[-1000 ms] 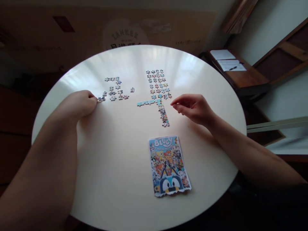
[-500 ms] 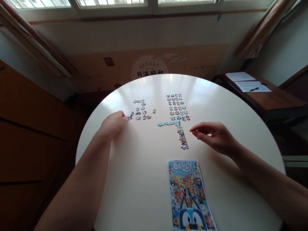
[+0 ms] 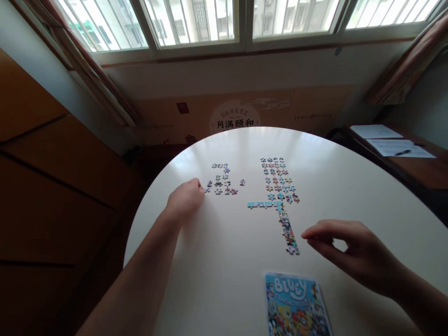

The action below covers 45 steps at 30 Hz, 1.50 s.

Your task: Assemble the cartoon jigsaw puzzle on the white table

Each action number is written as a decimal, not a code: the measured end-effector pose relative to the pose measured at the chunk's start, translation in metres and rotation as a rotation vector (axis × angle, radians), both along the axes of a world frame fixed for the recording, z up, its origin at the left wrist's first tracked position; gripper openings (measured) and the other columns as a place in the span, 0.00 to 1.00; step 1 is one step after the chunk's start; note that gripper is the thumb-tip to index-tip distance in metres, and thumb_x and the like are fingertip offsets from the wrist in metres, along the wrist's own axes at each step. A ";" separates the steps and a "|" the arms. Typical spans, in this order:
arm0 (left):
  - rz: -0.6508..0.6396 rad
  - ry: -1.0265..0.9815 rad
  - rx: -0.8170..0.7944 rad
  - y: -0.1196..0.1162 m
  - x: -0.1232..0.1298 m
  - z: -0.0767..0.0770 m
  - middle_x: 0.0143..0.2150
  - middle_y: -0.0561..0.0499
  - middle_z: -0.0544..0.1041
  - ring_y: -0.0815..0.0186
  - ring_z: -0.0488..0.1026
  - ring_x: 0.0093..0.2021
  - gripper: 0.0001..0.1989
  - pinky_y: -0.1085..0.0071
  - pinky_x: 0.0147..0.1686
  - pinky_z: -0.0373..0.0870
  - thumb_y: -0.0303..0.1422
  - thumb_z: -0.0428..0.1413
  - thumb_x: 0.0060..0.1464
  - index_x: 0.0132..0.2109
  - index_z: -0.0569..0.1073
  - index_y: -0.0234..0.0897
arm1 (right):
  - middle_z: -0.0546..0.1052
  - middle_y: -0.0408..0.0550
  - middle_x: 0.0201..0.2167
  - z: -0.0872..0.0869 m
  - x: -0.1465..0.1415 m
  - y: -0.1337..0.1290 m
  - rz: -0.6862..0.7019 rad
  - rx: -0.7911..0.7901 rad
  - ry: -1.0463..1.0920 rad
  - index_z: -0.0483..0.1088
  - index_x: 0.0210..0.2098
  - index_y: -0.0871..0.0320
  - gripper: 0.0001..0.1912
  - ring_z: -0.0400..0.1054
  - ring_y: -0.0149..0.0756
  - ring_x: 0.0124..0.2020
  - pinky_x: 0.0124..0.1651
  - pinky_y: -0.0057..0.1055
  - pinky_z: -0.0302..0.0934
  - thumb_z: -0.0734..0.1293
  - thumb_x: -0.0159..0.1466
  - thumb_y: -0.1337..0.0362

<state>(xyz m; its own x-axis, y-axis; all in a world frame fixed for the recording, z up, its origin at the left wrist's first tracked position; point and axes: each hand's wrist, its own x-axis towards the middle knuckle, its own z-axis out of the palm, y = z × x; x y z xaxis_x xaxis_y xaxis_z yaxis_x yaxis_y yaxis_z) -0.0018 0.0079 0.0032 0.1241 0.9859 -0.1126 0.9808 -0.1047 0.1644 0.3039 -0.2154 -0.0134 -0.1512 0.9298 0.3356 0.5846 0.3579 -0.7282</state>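
Observation:
My left hand is closed, its fingertips pressed at a small puzzle piece at the left edge of a loose group; the fingers hide part of it. More loose puzzle pieces lie just right of that hand. My right hand hovers over the table with thumb and index finger pinched, and no object shows between them. Left of its fingertips is a joined puzzle border, a corner shape with a light-blue top strip. Rows of loose pieces sit above this border.
The round white table carries everything. A Bluey picture sheet or booklet lies near its front. Behind stand a wall and barred windows. To the right, a brown desk holds papers and a pen.
The camera has tipped up, so the table sits lower and more window shows. My left fingertips stay by the same piece. My right hand has moved slightly nearer to me, still pinched.

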 end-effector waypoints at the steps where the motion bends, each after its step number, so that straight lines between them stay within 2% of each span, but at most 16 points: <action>1: -0.015 -0.002 0.028 -0.005 0.004 0.002 0.41 0.44 0.80 0.53 0.76 0.39 0.13 0.63 0.35 0.68 0.35 0.46 0.62 0.41 0.74 0.39 | 0.81 0.46 0.32 0.000 -0.001 -0.001 0.002 0.000 -0.008 0.77 0.42 0.51 0.06 0.76 0.33 0.30 0.31 0.25 0.70 0.67 0.68 0.66; 4: -0.174 -0.050 0.193 -0.018 0.019 0.003 0.44 0.43 0.80 0.53 0.74 0.46 0.14 0.61 0.44 0.71 0.33 0.47 0.64 0.44 0.77 0.38 | 0.80 0.45 0.31 0.002 -0.003 -0.004 0.025 -0.006 -0.031 0.76 0.43 0.51 0.07 0.76 0.32 0.30 0.32 0.24 0.70 0.67 0.69 0.67; 7: -0.394 -0.090 0.333 -0.030 0.033 -0.005 0.57 0.43 0.76 0.51 0.69 0.59 0.14 0.57 0.56 0.68 0.30 0.52 0.62 0.50 0.79 0.39 | 0.80 0.44 0.31 0.003 -0.004 -0.006 0.068 -0.003 -0.036 0.75 0.44 0.51 0.08 0.75 0.31 0.30 0.31 0.23 0.70 0.66 0.69 0.68; 9: -0.484 -0.082 0.361 -0.036 0.040 -0.012 0.64 0.43 0.71 0.50 0.64 0.65 0.16 0.54 0.61 0.65 0.29 0.54 0.61 0.54 0.79 0.41 | 0.80 0.44 0.31 0.004 -0.004 -0.005 0.083 0.005 -0.033 0.75 0.44 0.51 0.08 0.75 0.31 0.30 0.31 0.23 0.69 0.66 0.68 0.69; 12: -0.518 -0.056 0.372 -0.039 0.048 -0.021 0.68 0.40 0.67 0.49 0.59 0.69 0.17 0.50 0.65 0.60 0.30 0.56 0.60 0.55 0.78 0.40 | 0.80 0.44 0.30 0.005 -0.004 -0.003 0.079 0.007 -0.020 0.76 0.44 0.52 0.08 0.75 0.31 0.29 0.30 0.24 0.69 0.66 0.68 0.69; 17: -0.475 -0.016 0.340 -0.039 0.056 -0.025 0.69 0.39 0.66 0.47 0.56 0.71 0.15 0.47 0.67 0.55 0.33 0.55 0.62 0.52 0.79 0.37 | 0.80 0.46 0.30 0.006 -0.003 -0.001 0.060 0.034 0.030 0.76 0.42 0.53 0.07 0.74 0.33 0.27 0.30 0.28 0.69 0.68 0.67 0.68; 20: -0.450 -0.010 0.341 -0.038 0.057 -0.026 0.67 0.40 0.68 0.47 0.57 0.70 0.13 0.43 0.68 0.49 0.35 0.55 0.62 0.49 0.80 0.39 | 0.81 0.47 0.31 0.006 -0.003 0.000 0.045 0.019 0.049 0.77 0.42 0.53 0.06 0.75 0.34 0.28 0.30 0.28 0.69 0.68 0.67 0.68; 23: -0.446 -0.022 0.348 -0.036 0.056 -0.026 0.66 0.41 0.69 0.47 0.57 0.70 0.11 0.43 0.68 0.48 0.35 0.55 0.62 0.46 0.81 0.40 | 0.81 0.46 0.32 0.005 -0.002 0.001 0.045 0.015 0.064 0.77 0.41 0.53 0.06 0.74 0.33 0.28 0.29 0.27 0.67 0.68 0.67 0.68; 32: -0.456 -0.144 0.259 -0.028 0.051 -0.022 0.61 0.44 0.74 0.52 0.64 0.65 0.08 0.55 0.65 0.59 0.32 0.58 0.59 0.42 0.83 0.42 | 0.81 0.46 0.32 0.002 -0.003 0.003 0.035 0.000 0.080 0.77 0.41 0.55 0.06 0.72 0.30 0.27 0.25 0.25 0.63 0.68 0.68 0.67; 38: -0.502 -0.241 0.298 -0.027 0.048 -0.019 0.58 0.45 0.76 0.52 0.67 0.62 0.03 0.53 0.63 0.61 0.32 0.62 0.55 0.37 0.81 0.41 | 0.81 0.47 0.32 0.001 -0.002 0.004 0.034 0.002 0.072 0.78 0.41 0.55 0.06 0.73 0.31 0.27 0.25 0.26 0.64 0.68 0.68 0.66; 42: -0.556 -0.406 0.234 -0.031 0.045 -0.008 0.42 0.47 0.81 0.56 0.74 0.47 0.02 0.58 0.51 0.70 0.31 0.61 0.55 0.33 0.78 0.40 | 0.81 0.48 0.31 0.001 -0.001 0.005 0.022 0.003 0.061 0.78 0.40 0.56 0.06 0.71 0.31 0.26 0.25 0.26 0.64 0.68 0.68 0.65; 45: -0.543 -0.666 0.114 -0.042 0.046 0.005 0.34 0.49 0.79 0.63 0.74 0.35 0.04 0.64 0.40 0.72 0.34 0.60 0.55 0.34 0.76 0.38 | 0.82 0.48 0.32 0.002 0.000 0.005 -0.015 0.060 0.081 0.79 0.40 0.56 0.06 0.73 0.32 0.27 0.26 0.27 0.66 0.68 0.67 0.65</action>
